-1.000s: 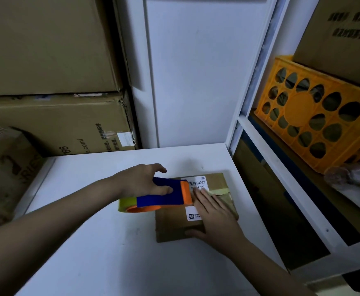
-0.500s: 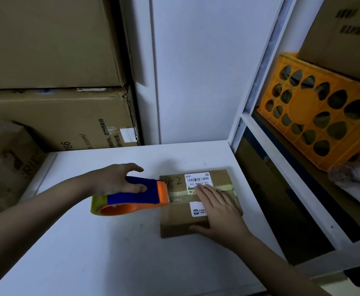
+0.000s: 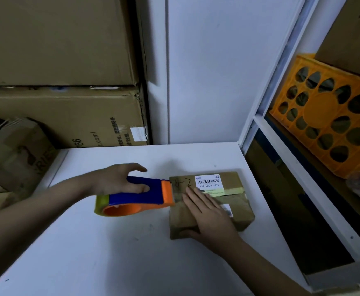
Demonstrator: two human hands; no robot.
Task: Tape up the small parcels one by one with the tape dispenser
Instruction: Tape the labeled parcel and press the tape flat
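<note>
At a white table [image 3: 114, 248] hemmed in by stacked cartons [image 3: 63, 116] and shelving, we tape a small parcel [image 3: 236, 208] that lies flat near the table's right edge, its barcode label [image 3: 209, 183] facing up. Our left hand [image 3: 119, 180] grips the blue-and-orange tape dispenser [image 3: 140, 197], thumb and fingers wrapped round the blue handle with the forefinger lifted free, and holds its orange nose against the parcel's left edge; we judge that is where the strip must be cut or turned down over the side. A band of yellowish tape [image 3: 232, 190] lies across the top, running under the label's lower edge toward the right side. Our right hand [image 3: 209, 212] lies spread and flat on the parcel, fingers straight and pointing at the dispenser, thumb hooked over the near edge; the weight, we judge, keeps the light box from sliding as the tape pulls and smooths the strip down. An orange crate [image 3: 328, 116] sits on the shelf to the right, well apart from the work. No other small parcels are visible on the table.
</note>
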